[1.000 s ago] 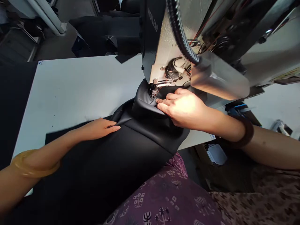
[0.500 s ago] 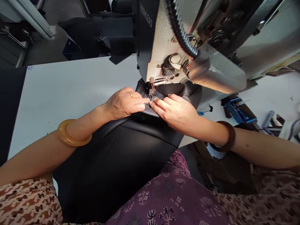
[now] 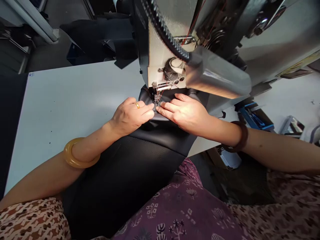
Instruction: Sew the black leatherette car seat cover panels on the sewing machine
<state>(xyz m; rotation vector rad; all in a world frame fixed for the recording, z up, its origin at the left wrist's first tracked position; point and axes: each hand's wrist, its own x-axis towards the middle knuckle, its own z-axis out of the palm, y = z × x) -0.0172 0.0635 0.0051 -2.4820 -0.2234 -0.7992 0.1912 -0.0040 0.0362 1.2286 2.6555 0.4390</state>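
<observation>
A large piece of black leather-like material [image 3: 140,160] lies over the table edge and my lap, gathered in folds under the sewing machine's presser foot [image 3: 157,97]. Just left of the foot, my left hand [image 3: 132,115] is closed, its fingers curled in and pinching the material's edge. My right hand [image 3: 183,111] bears on the material right of the foot, fingers close together and gripping a fold. Its thumb is hidden. The two hands' fingertips nearly meet in front of the foot. Red thread runs down the sewing machine head [image 3: 160,56].
A lamp with a clear cover [image 3: 217,73] hangs close above my right hand on a flexible black neck [image 3: 167,36]. The white table [image 3: 62,100] extends left. Right of the machine are a blue tray of tools [image 3: 256,116] and a box below [image 3: 217,156]. Dark material pieces [image 3: 100,36] lie behind.
The view has shifted, so the machine head appears farther left. Both hands keep hold of the material, and a slightly wider gap shows between their fingertips.
</observation>
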